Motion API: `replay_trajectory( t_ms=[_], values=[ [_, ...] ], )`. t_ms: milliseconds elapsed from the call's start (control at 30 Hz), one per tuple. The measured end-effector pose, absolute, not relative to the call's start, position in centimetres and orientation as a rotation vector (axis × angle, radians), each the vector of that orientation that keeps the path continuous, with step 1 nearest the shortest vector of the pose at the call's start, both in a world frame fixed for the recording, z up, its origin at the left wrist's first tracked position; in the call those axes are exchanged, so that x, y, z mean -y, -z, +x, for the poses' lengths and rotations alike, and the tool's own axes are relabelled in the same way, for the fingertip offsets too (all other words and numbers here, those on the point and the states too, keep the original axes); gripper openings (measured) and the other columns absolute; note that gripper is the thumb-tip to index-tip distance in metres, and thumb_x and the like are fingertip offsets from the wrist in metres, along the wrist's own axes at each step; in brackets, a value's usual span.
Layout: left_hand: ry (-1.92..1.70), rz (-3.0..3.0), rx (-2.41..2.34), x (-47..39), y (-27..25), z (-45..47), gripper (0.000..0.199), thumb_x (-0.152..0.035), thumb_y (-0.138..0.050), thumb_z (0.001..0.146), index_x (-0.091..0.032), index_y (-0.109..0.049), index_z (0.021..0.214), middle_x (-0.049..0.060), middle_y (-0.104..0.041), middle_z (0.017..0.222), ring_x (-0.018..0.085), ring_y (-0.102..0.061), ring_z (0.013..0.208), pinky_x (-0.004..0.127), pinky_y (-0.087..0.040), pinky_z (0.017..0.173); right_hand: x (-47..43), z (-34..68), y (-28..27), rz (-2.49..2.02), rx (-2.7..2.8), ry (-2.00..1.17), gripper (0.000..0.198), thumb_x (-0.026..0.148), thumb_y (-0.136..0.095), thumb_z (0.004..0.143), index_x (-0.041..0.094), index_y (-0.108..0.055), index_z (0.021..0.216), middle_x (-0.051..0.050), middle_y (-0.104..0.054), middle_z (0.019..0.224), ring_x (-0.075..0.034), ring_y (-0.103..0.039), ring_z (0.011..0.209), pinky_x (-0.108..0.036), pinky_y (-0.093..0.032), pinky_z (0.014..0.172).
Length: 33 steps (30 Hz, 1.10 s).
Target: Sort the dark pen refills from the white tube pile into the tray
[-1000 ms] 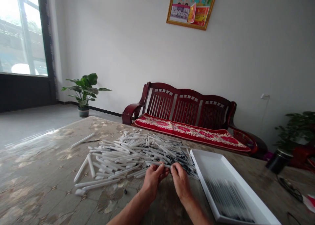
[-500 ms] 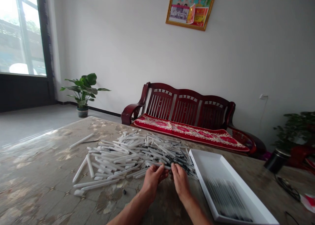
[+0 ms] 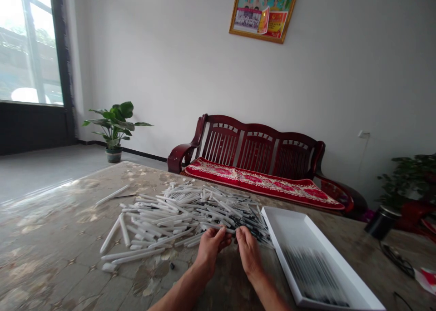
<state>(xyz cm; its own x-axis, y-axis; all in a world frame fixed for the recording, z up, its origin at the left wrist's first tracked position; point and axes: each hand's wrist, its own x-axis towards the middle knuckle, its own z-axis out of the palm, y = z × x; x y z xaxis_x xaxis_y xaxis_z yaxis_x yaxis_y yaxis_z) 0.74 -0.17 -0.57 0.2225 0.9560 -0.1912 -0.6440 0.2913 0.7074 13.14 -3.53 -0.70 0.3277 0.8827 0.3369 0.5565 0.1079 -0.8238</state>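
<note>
Just left of the white box (image 3: 291, 229), a pale pen (image 3: 230, 231) sits between the two hands, low over the near edge of the pen pile (image 3: 177, 213). Its long axis runs roughly sideways, one end aimed at the box and the other away from it; much of the barrel is covered, so exact tilt can't be told. Left hand (image 3: 209, 247) is the one farther from the box: fingers curled in, thumb on top, pinching the pen. Right hand (image 3: 248, 252) is nearer the box, between it and the left hand, fingers narrowed on the pen's box-side end; whether they grip a cap or the barrel is hidden. Neither hand touches the box.

Key relation, as I judge it: the held pen lies crosswise to the row of pens (image 3: 315, 274) inside the box. Those fill the near part, side by side, roughly along its long walls, blurry; the far part of the box floor shows bare. Going from pen to box means a shift right, past the near wall, with the right hand closer. The pile spreads left from the box's left wall over the patterned tabletop (image 3: 81, 274), dark tips mostly box-side. Small black piece (image 3: 171, 266) well left of the box, off the pile.
</note>
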Motion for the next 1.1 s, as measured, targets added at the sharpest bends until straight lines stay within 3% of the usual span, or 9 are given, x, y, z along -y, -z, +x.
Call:
replay_trajectory(
  t_ms=[233, 400, 567, 700, 867, 1100],
  values=[
    [-1.172, 0.577, -0.704, 0.24, 0.59, 0.68, 0.030, -0.028, -0.090, 0.060, -0.013, -0.068, 0.075, 0.004, -0.071, 0.064, 0.014, -0.069, 0.059, 0.022, -0.057, 0.058, 3.40, 12.99, 0.90, -1.626, 1.291, -0.436, 0.051, 0.063, -0.033, 0.090, 0.025, -0.055, 0.065, 0.000, -0.060, 0.061, -0.019, -0.055, 0.060, -0.029, -0.039, 0.058],
    [-1.183, 0.559, -0.697, 0.19, 0.54, 0.54, 0.030, -0.027, -0.090, 0.060, -0.013, -0.068, 0.075, 0.003, -0.072, 0.065, 0.014, -0.069, 0.061, 0.022, -0.057, 0.059, 3.32, 12.84, 0.80, -1.575, 1.321, -0.376, 0.041, 0.060, -0.042, 0.089, 0.025, -0.054, 0.072, 0.001, -0.062, 0.067, -0.018, -0.056, 0.065, -0.027, -0.040, 0.061],
    [-1.167, 0.573, -0.705, 0.06, 0.68, 0.65, 0.030, -0.027, -0.090, 0.060, -0.013, -0.068, 0.074, 0.004, -0.071, 0.062, 0.014, -0.068, 0.058, 0.023, -0.058, 0.057, 3.18, 12.98, 0.81, -1.611, 1.279, -0.431, 0.048, 0.062, -0.036, 0.090, 0.025, -0.052, 0.062, 0.001, -0.057, 0.055, -0.018, -0.053, 0.055, -0.028, -0.037, 0.054],
    [-1.181, 0.562, -0.721, -0.11, 0.82, 0.74, 0.028, -0.026, -0.090, 0.061, -0.013, -0.067, 0.072, 0.004, -0.071, 0.061, 0.014, -0.068, 0.058, 0.023, -0.057, 0.057, 3.23, 13.02, 0.88, -1.583, 1.315, -0.401, 0.042, 0.059, -0.041, 0.089, 0.025, -0.054, 0.069, 0.001, -0.061, 0.063, -0.018, -0.056, 0.062, -0.027, -0.039, 0.059],
    [-1.180, 0.579, -0.715, -0.24, 1.02, 0.69, 0.028, -0.026, -0.089, 0.062, -0.013, -0.067, 0.073, 0.004, -0.072, 0.062, 0.015, -0.069, 0.058, 0.023, -0.057, 0.058, 3.07, 12.86, 1.16, -1.637, 1.321, -0.424, 0.047, 0.062, -0.038, 0.088, 0.025, -0.049, 0.062, 0.003, -0.052, 0.054, -0.017, -0.049, 0.055, -0.026, -0.034, 0.053],
    [-1.179, 0.608, -0.706, -0.24, 1.06, 0.56, 0.036, -0.032, -0.092, 0.055, -0.014, -0.067, 0.073, 0.004, -0.072, 0.064, 0.016, -0.069, 0.060, 0.025, -0.057, 0.060, 3.03, 12.97, 1.06, -1.566, 1.348, -0.406, 0.043, 0.059, -0.043, 0.088, 0.024, -0.055, 0.066, 0.002, -0.060, 0.060, -0.017, -0.054, 0.060, -0.025, -0.038, 0.056]
  ],
)
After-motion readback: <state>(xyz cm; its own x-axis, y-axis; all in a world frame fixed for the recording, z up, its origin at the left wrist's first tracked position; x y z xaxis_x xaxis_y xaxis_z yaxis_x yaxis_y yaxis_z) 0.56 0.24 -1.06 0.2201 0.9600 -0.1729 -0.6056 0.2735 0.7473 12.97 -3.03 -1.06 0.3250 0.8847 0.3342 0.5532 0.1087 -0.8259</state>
